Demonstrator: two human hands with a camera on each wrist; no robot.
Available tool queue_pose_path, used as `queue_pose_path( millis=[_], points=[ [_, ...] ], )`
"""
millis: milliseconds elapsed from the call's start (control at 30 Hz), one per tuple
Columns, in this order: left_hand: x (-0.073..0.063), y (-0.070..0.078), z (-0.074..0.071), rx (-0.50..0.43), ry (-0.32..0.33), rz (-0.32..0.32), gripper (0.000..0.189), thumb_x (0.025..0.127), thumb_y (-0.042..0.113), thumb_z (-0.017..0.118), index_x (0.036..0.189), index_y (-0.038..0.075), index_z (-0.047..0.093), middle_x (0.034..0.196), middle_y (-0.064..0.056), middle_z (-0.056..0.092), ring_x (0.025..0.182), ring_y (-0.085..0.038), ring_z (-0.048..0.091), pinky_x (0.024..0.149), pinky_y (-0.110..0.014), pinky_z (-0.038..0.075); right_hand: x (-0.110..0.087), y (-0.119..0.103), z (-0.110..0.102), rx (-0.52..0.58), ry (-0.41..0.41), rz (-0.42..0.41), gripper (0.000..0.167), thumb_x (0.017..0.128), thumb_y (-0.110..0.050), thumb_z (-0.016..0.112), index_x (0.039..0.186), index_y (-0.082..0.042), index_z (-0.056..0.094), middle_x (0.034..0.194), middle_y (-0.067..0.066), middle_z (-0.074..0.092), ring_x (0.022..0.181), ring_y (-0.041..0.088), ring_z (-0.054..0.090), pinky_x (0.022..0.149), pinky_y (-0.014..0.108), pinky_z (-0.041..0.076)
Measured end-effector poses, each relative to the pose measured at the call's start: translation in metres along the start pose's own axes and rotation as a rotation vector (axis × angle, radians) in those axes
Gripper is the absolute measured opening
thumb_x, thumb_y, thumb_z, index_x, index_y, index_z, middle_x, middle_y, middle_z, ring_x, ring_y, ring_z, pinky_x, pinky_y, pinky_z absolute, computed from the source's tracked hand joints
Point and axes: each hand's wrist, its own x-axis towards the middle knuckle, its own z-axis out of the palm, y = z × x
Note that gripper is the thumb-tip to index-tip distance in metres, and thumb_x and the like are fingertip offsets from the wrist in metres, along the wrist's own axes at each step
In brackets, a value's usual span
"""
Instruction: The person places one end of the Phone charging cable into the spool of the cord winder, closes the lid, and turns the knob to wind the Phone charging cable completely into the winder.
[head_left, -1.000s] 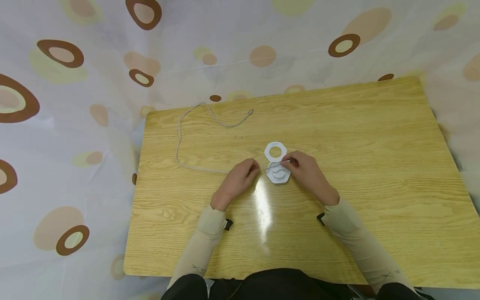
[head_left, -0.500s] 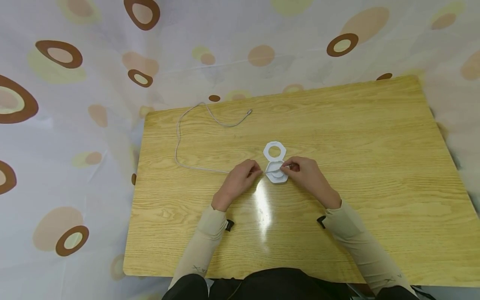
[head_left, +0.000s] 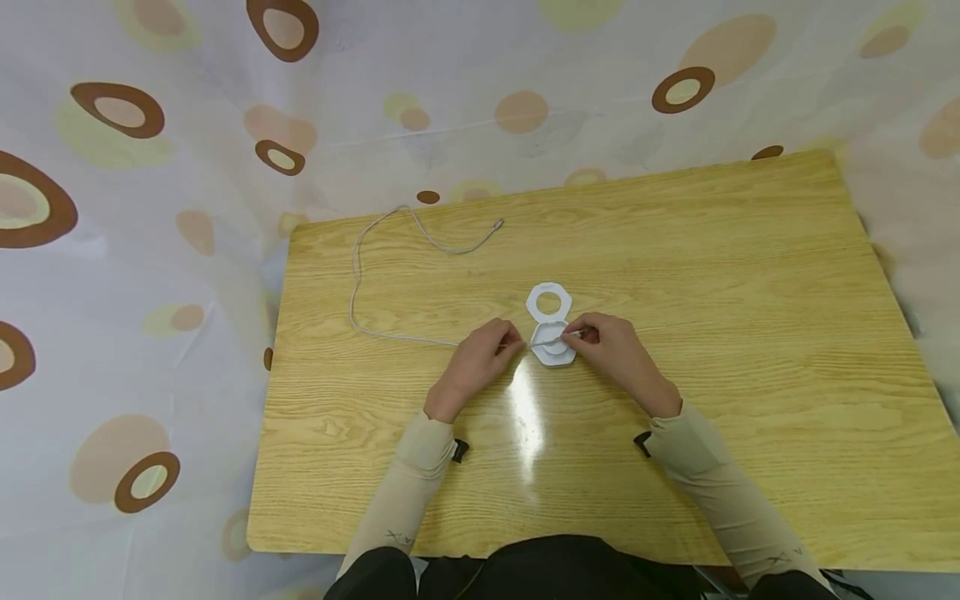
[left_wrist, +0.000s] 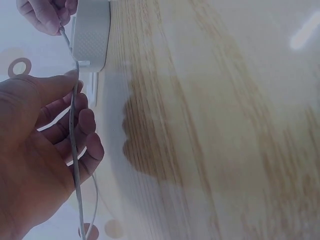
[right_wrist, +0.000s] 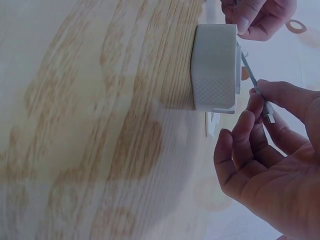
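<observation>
A white hexagonal case [head_left: 553,353] lies on the table, its ring-shaped lid [head_left: 536,302] folded back on the far side. A thin pale charging cable [head_left: 405,337] runs across the case's open top between both hands. My left hand [head_left: 483,354] pinches the cable just left of the case; in the left wrist view the cable [left_wrist: 75,135] passes between thumb and fingers. My right hand [head_left: 611,350] pinches the cable near its end over the case's right side. The small metal plug [right_wrist: 270,118] sticks out past the right thumb and fingers. The case's patterned side wall [right_wrist: 215,70] faces the wrist cameras.
The cable's loose length loops over the table's left part, ending in another plug [head_left: 498,224] near the back edge. The wooden table [head_left: 720,317] stretches far to the right. A spotted curtain [head_left: 450,50] hangs behind it and at the left.
My right hand has come slightly down and toward me, bringing the cable end lower over the case. The left hand has shifted slightly right, still pinching the cable.
</observation>
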Motion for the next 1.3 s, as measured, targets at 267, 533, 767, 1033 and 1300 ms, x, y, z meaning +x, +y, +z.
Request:
queue_pose_path(
  millis=[267, 533, 767, 1033, 1300],
  points=[
    [0.0012, -0.0010, 0.0021, 0.016, 0.009, 0.001, 0.016, 0.107, 0.027, 0.066, 0.105, 0.012, 0.071, 0.095, -0.001, 0.067, 0.081, -0.011, 0.058, 0.073, -0.027, 0.050, 0.0008, 0.0028, 0.0010, -0.006, 0.001, 0.000, 0.017, 0.099, -0.017, 0.075, 0.106, -0.002, 0.079, 0.091, 0.014, 0.074, 0.079, 0.018, 0.061, 0.072, 0.025, 0.046],
    [0.0016, -0.0006, 0.0016, 0.020, -0.003, -0.009, 0.016, 0.107, 0.027, 0.066, 0.107, 0.012, 0.071, 0.097, -0.002, 0.068, 0.083, -0.012, 0.060, 0.075, -0.029, 0.052, 0.0019, 0.0060, 0.0014, 0.031, -0.031, 0.048, 0.020, 0.101, -0.021, 0.073, 0.109, -0.003, 0.077, 0.097, 0.016, 0.078, 0.084, 0.021, 0.069, 0.076, 0.029, 0.051],
    [0.0019, -0.0008, 0.0024, 0.024, -0.009, 0.005, 0.015, 0.106, 0.026, 0.066, 0.107, 0.012, 0.071, 0.097, -0.002, 0.067, 0.083, -0.012, 0.060, 0.074, -0.028, 0.052, 0.0016, 0.0083, 0.0025, 0.034, -0.020, 0.058, 0.022, 0.101, -0.022, 0.073, 0.110, -0.002, 0.075, 0.096, 0.016, 0.077, 0.083, 0.020, 0.069, 0.075, 0.029, 0.050],
    [0.0019, 0.0029, 0.0012, 0.054, -0.003, 0.007, 0.015, 0.106, 0.026, 0.067, 0.105, 0.012, 0.071, 0.094, -0.001, 0.066, 0.082, -0.012, 0.057, 0.073, -0.028, 0.050, 0.0012, 0.0060, 0.0017, 0.022, -0.031, 0.067, 0.021, 0.101, -0.021, 0.072, 0.108, -0.002, 0.075, 0.099, 0.016, 0.076, 0.086, 0.022, 0.067, 0.078, 0.031, 0.050],
    [0.0030, 0.0053, 0.0046, 0.095, -0.025, -0.012, 0.016, 0.107, 0.028, 0.065, 0.105, 0.014, 0.072, 0.098, 0.000, 0.067, 0.086, -0.011, 0.062, 0.076, -0.028, 0.054, 0.0020, 0.0005, 0.0016, 0.040, -0.049, 0.096, 0.018, 0.100, -0.021, 0.072, 0.106, -0.004, 0.074, 0.101, 0.016, 0.077, 0.091, 0.024, 0.070, 0.080, 0.030, 0.051]
  ],
)
